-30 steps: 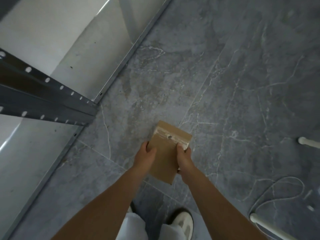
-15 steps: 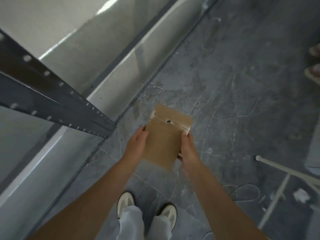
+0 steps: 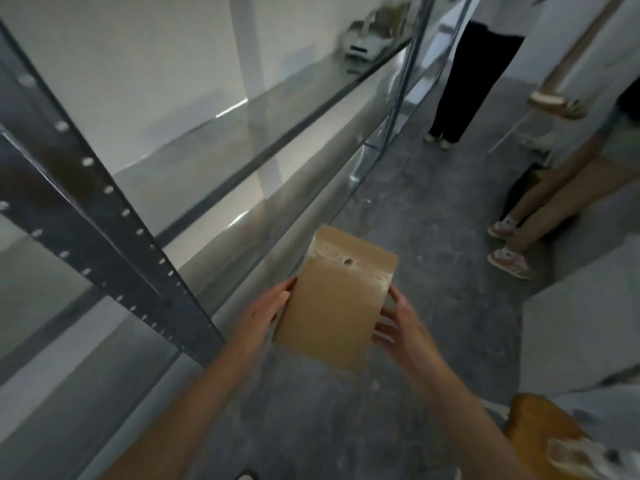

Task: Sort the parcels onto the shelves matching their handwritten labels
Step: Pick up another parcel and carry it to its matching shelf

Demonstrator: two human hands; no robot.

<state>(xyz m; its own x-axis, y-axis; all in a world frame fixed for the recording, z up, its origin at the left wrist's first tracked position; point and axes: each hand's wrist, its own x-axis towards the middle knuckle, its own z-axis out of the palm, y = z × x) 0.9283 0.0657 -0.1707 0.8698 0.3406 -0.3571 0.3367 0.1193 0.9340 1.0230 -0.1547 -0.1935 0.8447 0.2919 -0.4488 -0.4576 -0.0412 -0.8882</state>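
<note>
Centre frame: parcel (image 3: pixel 337 303) pinched by its side edges between left hand (image 3: pixel 263 313) and right hand (image 3: pixel 398 323), label unseen. Apparently not yet placed on shelves (image 3: pixel 242 140) at left.

held parcel (image 3: pixel 336 303) underside: hidden | far shelf items (image 3: pixel 367 43): blurred | standing person (image 3: pixel 464 81): cropped at top edge | corner parcel (image 3: pixel 540 434): cut off
</note>
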